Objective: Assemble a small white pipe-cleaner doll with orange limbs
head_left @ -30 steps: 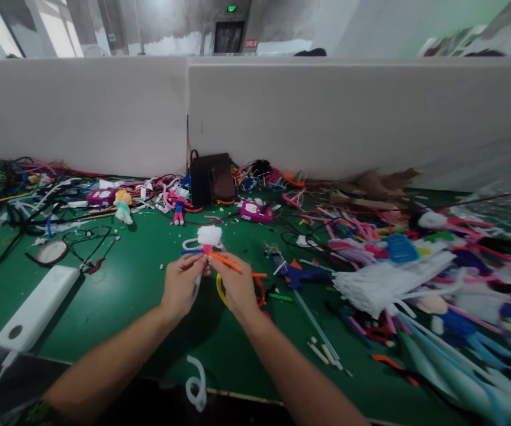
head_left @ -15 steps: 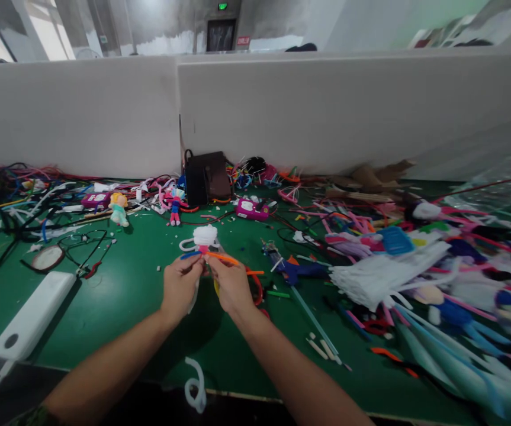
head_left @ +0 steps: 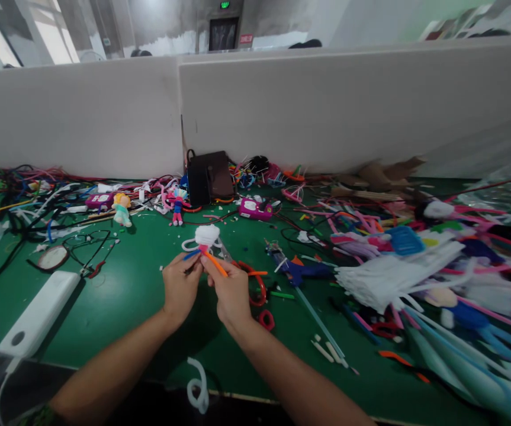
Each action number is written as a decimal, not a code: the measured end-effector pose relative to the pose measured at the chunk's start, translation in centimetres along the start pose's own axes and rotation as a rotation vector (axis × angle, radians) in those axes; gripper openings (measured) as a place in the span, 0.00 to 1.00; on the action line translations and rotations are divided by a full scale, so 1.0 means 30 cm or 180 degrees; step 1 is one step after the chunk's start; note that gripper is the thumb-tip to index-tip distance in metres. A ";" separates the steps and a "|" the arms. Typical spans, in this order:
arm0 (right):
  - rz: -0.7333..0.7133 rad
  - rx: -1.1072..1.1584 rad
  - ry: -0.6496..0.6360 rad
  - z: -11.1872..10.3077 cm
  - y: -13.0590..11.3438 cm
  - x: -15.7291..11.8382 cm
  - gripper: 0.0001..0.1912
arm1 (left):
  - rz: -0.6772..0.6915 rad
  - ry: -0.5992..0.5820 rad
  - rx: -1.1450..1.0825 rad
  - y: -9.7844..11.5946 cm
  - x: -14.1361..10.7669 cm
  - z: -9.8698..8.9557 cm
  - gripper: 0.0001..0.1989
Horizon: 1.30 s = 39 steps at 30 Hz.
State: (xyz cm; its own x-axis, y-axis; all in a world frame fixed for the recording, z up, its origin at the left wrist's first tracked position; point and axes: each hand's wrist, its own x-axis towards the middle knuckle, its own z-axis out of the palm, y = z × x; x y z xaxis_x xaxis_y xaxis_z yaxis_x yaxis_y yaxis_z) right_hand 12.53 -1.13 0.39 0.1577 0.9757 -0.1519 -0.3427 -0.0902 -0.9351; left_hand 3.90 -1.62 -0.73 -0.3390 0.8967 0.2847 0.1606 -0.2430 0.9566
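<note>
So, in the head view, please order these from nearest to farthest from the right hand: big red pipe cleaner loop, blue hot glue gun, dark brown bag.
From the right hand:
1. Big red pipe cleaner loop, just right of the hand.
2. Blue hot glue gun, farther right on the green surface.
3. Dark brown bag, far ahead against the white wall.

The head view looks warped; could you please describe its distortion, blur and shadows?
In the head view, the white partition bows, the pipe-cleaner figures at right blur, and the left hand and right hand cast a shadow on the green mat.
</note>
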 end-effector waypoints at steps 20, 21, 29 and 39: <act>0.0108 0.0228 -0.0316 -0.032 -0.013 0.028 0.12 | 0.1374 -0.0270 0.0712 -0.054 -0.028 0.011 0.20; 0.0132 0.0224 -0.0343 -0.033 -0.018 0.027 0.12 | 0.1394 -0.0268 0.0698 -0.051 -0.027 0.011 0.20; 0.0269 0.0521 -0.0204 -0.034 -0.048 0.036 0.13 | 0.0987 -0.0662 -0.0071 -0.015 -0.016 -0.002 0.22; 0.0720 0.0645 -0.0710 -0.062 -0.039 0.061 0.16 | -0.0824 -0.0711 -0.1248 0.020 0.080 -0.058 0.12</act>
State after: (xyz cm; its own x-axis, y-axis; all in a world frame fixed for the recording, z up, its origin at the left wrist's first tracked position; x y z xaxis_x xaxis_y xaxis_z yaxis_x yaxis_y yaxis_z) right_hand 14.94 0.38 0.60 -0.1409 0.9571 -0.2531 -0.5256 -0.2890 -0.8002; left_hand 1.56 -0.26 0.65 -0.1087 0.9925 0.0567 -0.2763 -0.0849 0.9573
